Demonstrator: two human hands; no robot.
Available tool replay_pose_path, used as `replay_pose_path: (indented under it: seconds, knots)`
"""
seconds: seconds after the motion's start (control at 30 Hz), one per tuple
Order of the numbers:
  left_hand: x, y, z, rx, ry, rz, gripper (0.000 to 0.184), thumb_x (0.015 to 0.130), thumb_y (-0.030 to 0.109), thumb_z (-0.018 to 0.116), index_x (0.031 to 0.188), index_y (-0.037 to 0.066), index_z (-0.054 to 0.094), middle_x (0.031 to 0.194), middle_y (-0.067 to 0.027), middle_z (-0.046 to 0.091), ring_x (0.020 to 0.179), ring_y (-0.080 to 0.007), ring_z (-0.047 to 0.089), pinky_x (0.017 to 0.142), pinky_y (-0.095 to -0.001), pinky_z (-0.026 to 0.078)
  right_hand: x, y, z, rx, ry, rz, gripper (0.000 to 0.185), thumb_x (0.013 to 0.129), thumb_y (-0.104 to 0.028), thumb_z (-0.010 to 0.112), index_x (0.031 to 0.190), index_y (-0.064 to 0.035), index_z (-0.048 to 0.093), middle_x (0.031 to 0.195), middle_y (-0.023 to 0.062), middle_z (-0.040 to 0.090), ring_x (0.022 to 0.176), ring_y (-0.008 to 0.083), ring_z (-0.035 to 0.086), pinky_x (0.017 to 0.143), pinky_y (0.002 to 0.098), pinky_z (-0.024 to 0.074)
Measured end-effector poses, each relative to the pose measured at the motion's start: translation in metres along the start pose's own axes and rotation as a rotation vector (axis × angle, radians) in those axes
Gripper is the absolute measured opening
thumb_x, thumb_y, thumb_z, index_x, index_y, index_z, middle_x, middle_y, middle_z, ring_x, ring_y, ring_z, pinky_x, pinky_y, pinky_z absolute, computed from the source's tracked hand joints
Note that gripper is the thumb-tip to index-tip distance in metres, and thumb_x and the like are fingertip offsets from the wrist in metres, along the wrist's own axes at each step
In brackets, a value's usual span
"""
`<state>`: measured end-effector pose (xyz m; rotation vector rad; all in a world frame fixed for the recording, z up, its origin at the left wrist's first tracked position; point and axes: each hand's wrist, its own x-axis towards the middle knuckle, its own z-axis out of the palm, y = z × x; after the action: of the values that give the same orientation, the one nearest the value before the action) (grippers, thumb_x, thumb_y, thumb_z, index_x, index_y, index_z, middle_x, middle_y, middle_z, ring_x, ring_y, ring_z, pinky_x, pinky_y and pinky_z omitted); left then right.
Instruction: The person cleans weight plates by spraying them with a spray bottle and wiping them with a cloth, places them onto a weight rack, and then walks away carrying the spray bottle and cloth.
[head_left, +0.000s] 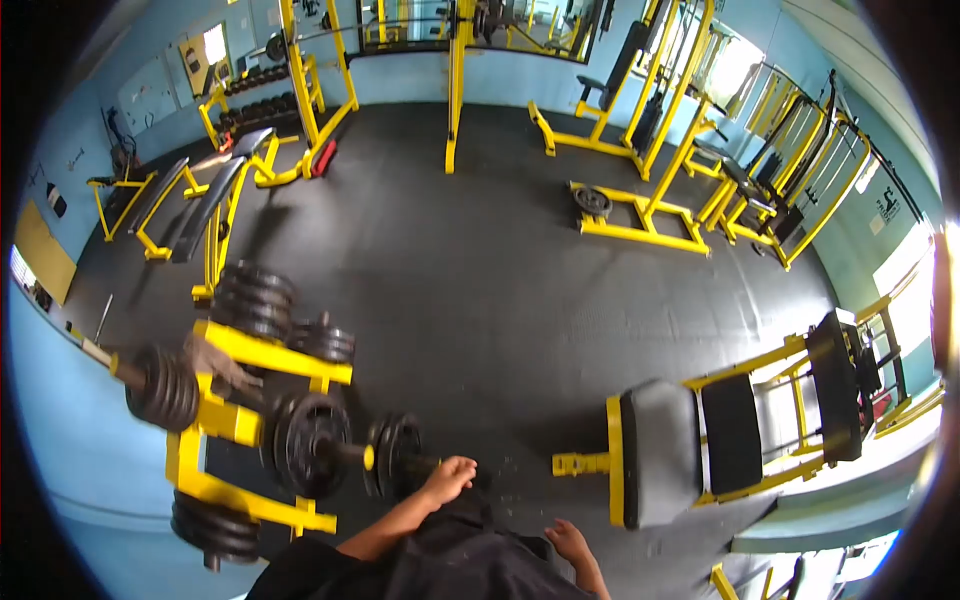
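Observation:
My left hand (pixel 452 480) is at the bottom centre with its fingers curled in. It is beside the end of a dark bar (pixel 426 463) that carries black weight plates (pixel 396 452); whether the fingers hold the bar end or something small I cannot make out. Lower and to the right, my right hand (pixel 569 540) hangs near my dark clothing with its fingers loosely apart and nothing in it. To my left stands a yellow weight rack (pixel 232 421) loaded with several stacks of black plates. A large plate (pixel 312 445) sits on a peg facing me.
A padded bench machine (pixel 664 452) with a yellow frame stands at the right. Dark rubber floor (pixel 450 270) stretches ahead. Farther off are a weight machine base with a plate (pixel 592 202), inclined benches (pixel 212 205), a dumbbell rack (pixel 258 100) and a yellow upright (pixel 455 100).

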<state>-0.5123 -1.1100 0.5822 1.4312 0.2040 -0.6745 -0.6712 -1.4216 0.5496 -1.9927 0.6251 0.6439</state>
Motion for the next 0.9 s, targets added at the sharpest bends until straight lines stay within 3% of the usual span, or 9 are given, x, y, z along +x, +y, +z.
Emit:
replay_pose_path:
  seconds: [0.17,0.23,0.37,0.47,0.53,0.63,0.73,0.83,0.9]
  knots:
    - [0.077,0.091,-0.009,-0.069,0.091,0.02,0.023,0.093,0.016,0.062,0.112,0.003,0.059,0.091,-0.0011,0.061,0.077,-0.0092,0.059,0.074,-0.0241,0.05,0.092,0.079,-0.055,-0.008,0.183,0.261,0.044,0.089,-0.03,0.063,0.12,0.0005,0.06,0.109,0.0179,0.069,0.099,0.0324,0.066,0.082,0.0425,0.0511]
    - [0.109,0.113,-0.027,-0.089,0.144,-0.001,0.023,0.093,0.016,0.062,0.112,0.003,0.059,0.091,-0.0013,0.061,0.078,-0.0093,0.059,0.073,-0.0242,0.05,0.12,0.095,-0.087,-0.925,-0.209,-0.284,0.03,0.087,-0.026,0.06,0.104,-0.0016,0.066,0.106,0.0145,0.07,0.092,0.0316,0.068,0.075,0.0467,0.0511]
    - [0.194,0.07,-0.089,-0.111,0.276,-0.05,0.023,0.093,0.019,0.064,0.111,0.006,0.061,0.093,-0.002,0.063,0.08,-0.011,0.06,0.072,-0.0258,0.051,0.173,0.035,-0.093,-0.491,-0.18,0.208,0.029,0.086,-0.026,0.06,0.103,-0.0038,0.068,0.106,0.0142,0.07,0.094,0.031,0.068,0.078,0.0465,0.0518]
    - [0.238,0.042,-0.139,0.034,0.435,-0.148,0.024,0.09,0.028,0.067,0.104,0.008,0.065,0.093,-0.0037,0.065,0.081,-0.0138,0.062,0.072,-0.0283,0.052,0.259,-0.024,-0.098,-0.503,-0.205,0.207,0.028,0.086,-0.026,0.06,0.102,-0.0054,0.069,0.105,0.0141,0.07,0.096,0.0306,0.068,0.08,0.0463,0.0523]
    - [0.263,0.024,-0.172,0.267,0.615,-0.286,0.025,0.089,0.03,0.065,0.094,0.006,0.068,0.084,-0.0067,0.067,0.077,-0.0164,0.063,0.07,-0.0317,0.052,0.329,-0.073,-0.109,-0.589,-0.226,0.144,0.027,0.085,-0.026,0.06,0.101,-0.0065,0.07,0.105,0.014,0.07,0.097,0.0303,0.068,0.081,0.0462,0.0526]
    - [0.254,0.041,-0.215,0.366,0.428,-0.574,0.022,0.089,0.025,0.061,0.085,0.005,0.07,0.074,-0.0086,0.065,0.07,-0.0181,0.063,0.065,-0.035,0.051,0.444,-0.165,-0.129,-0.937,-0.299,-0.086,0.026,0.085,-0.027,0.06,0.1,-0.0081,0.071,0.104,0.0138,0.07,0.098,0.0299,0.068,0.083,0.0461,0.0531]
    - [0.256,0.089,-0.241,0.042,0.642,-0.45,0.017,0.088,0.019,0.06,0.084,0.006,0.069,0.072,-0.0067,0.064,0.066,-0.0165,0.061,0.059,-0.0326,0.05,0.558,-0.288,-0.14,-1.374,-0.34,-0.326,0.026,0.084,-0.027,0.06,0.099,-0.0097,0.073,0.103,0.0136,0.07,0.1,0.0294,0.068,0.085,0.0459,0.0536]
    - [0.281,0.13,-0.267,-0.151,0.887,-0.349,0.012,0.087,0.014,0.058,0.085,0.007,0.068,0.071,-0.0051,0.062,0.063,-0.0152,0.059,0.056,-0.0303,0.049,0.654,-0.413,-0.138,-0.893,-0.109,-0.238,0.038,0.087,-0.032,0.058,0.116,-0.0091,0.065,0.116,0.0158,0.067,0.109,0.0341,0.063,0.091,0.0451,0.0518]
    - [0.303,0.15,-0.286,-0.28,1.085,-0.317,0.01,0.087,0.01,0.058,0.091,0.007,0.066,0.072,-0.0038,0.06,0.061,-0.0142,0.057,0.054,-0.0281,0.048,0.649,-0.562,-0.134,-1.11,-0.132,-0.239,0.045,0.089,-0.034,0.057,0.128,-0.011,0.058,0.126,0.0147,0.062,0.117,0.0344,0.059,0.094,0.0455,0.0498]
